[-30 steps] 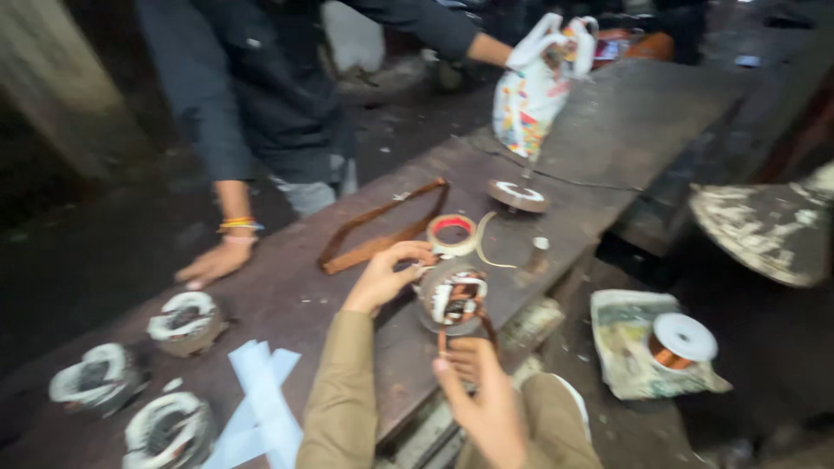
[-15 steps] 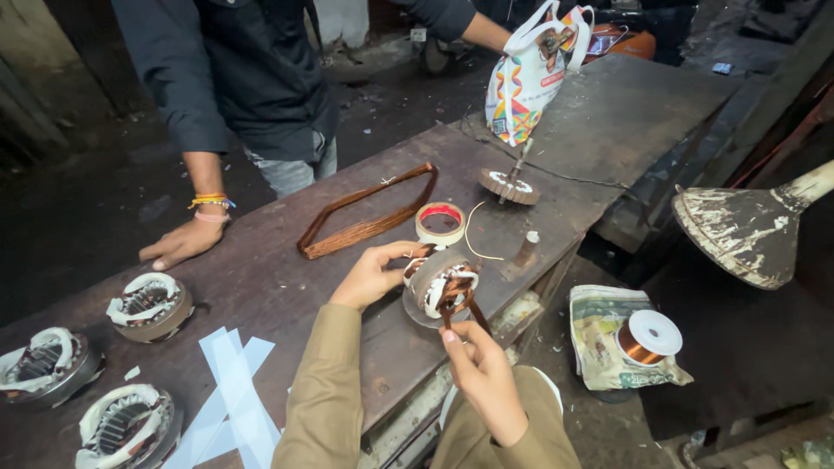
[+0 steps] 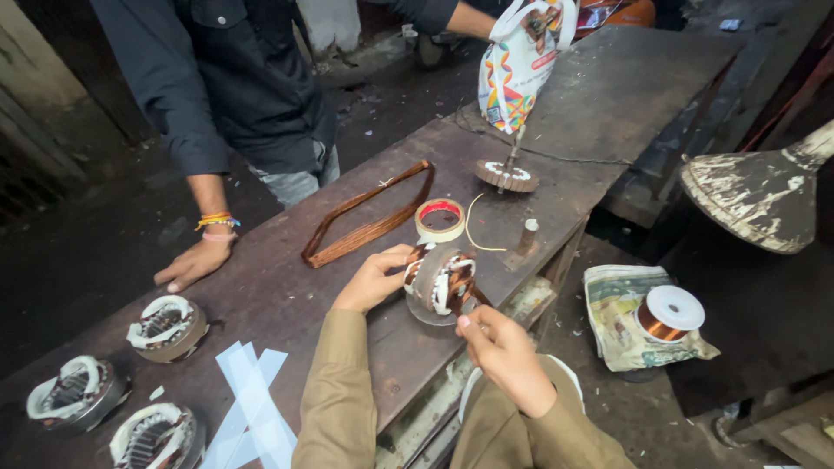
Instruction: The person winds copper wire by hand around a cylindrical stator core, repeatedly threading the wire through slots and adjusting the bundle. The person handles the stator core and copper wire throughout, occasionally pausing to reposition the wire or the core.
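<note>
copper coil, red-cored tape roll, multicoloured bag

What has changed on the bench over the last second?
Little has moved. The left hand and right hand keep holding the stator at the bench edge, working its copper winding. The other person's hand stays flat on the bench. The coil, tape roll and the three other stators have not shifted.

colourful patterned bag at bench's far edge

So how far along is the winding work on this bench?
Done: three stators at the bench's near end carry white-wrapped windings. In hand: left hand steadies a stator while right hand feeds copper wire into it. Left: a loose copper coil lies unfitted.
</note>
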